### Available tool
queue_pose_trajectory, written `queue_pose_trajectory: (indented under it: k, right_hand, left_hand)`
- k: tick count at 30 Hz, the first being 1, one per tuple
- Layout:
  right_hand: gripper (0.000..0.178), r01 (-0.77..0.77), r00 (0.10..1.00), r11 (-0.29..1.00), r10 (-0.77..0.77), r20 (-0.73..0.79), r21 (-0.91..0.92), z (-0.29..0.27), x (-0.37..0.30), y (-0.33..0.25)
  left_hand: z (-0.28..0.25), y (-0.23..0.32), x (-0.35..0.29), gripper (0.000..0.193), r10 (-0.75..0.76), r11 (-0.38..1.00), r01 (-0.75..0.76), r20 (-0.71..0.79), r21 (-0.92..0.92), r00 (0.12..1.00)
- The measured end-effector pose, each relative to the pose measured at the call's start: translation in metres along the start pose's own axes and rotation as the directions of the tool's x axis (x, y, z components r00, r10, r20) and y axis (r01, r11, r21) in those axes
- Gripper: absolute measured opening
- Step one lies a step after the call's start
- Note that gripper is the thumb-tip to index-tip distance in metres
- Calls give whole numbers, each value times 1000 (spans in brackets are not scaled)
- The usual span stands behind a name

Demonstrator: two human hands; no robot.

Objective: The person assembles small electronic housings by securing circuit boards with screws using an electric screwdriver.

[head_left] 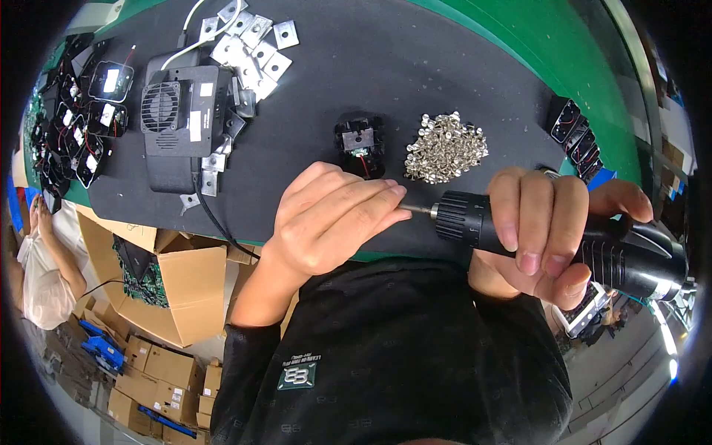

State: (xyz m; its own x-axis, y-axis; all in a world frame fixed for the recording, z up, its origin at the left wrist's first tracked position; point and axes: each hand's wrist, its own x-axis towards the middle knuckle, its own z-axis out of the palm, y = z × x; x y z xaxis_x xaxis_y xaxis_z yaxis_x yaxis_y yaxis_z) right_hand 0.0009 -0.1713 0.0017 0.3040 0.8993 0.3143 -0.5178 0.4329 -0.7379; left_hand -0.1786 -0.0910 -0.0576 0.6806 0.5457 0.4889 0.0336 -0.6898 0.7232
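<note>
My right hand (pixel 538 222) is wrapped round a black electric screwdriver (pixel 461 217), held nearly level above the near edge of the bench. The thin metal bit (pixel 420 209) points left, to the fingertips of my left hand (pixel 334 215). Those fingers are pinched together at the bit's tip; whatever is between them is hidden. Just beyond my left hand a small black housing (pixel 347 142) lies on the mat, with a square metal plate (pixel 359 139) in it and a bit of red wire. To its right is a heap of silvery screws (pixel 446 147).
Square metal plates (pixel 285 34) with holes lie at the back left, around a black device with a fan (pixel 161 106) and its cables. Black housings (pixel 111 81) crowd the far left; several more (pixel 575 133) stand at right. A cardboard box (pixel 194 289) holds circuit boards. Another person's arm (pixel 61 248) shows at left.
</note>
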Motion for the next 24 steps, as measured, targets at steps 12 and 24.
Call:
queue_pose_trajectory:
  k: [12, 24]
  right_hand:
    - [52, -28, 1000, 995, 28, 7, 98, -11, 1, 5]
    - [55, 37, 994, 974, -12, 108, -225, -9, 14, 13]
  left_hand:
    - [5, -11, -8, 61, -24, 992, 23, -7, -122, 1000]
    - [-17, -33, -1, 106, -231, 947, 146, 294, 286, 927]
